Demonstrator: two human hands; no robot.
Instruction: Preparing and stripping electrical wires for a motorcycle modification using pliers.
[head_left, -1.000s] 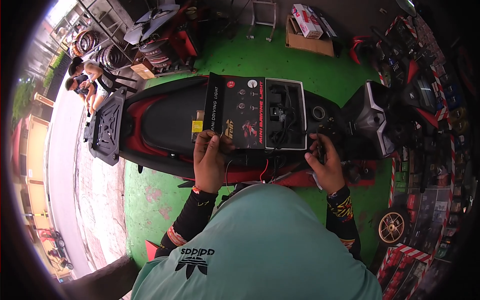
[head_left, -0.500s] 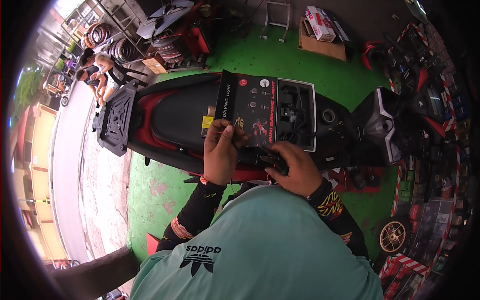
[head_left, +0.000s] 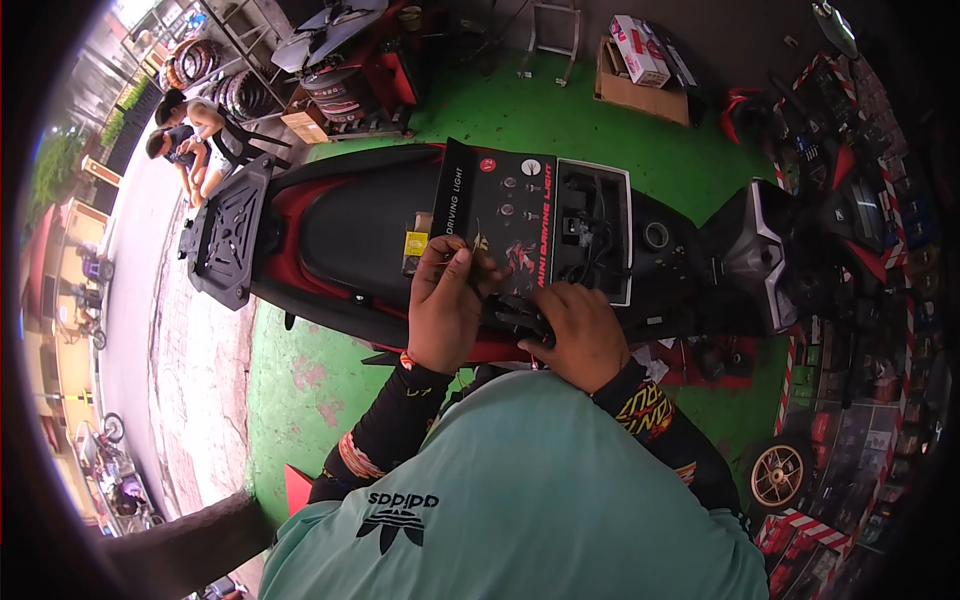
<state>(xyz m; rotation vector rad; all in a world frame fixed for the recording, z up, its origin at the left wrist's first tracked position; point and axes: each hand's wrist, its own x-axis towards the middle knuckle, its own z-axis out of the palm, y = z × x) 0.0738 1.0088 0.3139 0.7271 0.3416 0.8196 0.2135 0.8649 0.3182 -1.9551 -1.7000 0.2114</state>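
Observation:
My left hand [head_left: 448, 305] pinches a thin wire [head_left: 466, 248] in front of the black lid of an open product box [head_left: 513, 220]. Close to its right, my right hand [head_left: 580, 335] is closed on a dark tool [head_left: 523, 318], which looks like pliers or cutters, held low by the box. The box lies on a scooter's black seat [head_left: 355, 230]; its white-edged tray [head_left: 590, 230] holds black cables and fittings. A small yellow-labelled carton [head_left: 417, 243] sits left of the lid, partly behind my left hand.
A black rear rack [head_left: 220, 235] and handlebars [head_left: 750, 255] end the scooter. Two seated people [head_left: 195, 145] are by the roadway at left. Boxes [head_left: 640, 95], a tyre machine [head_left: 350, 80] and a metal stand [head_left: 550, 45] stand behind; parts displays and a gold wheel [head_left: 777, 470] are at right.
My right hand has moved left and down from beside the tray to near my left hand, bringing the dark tool with it. My left hand has shifted rightward and slightly up.

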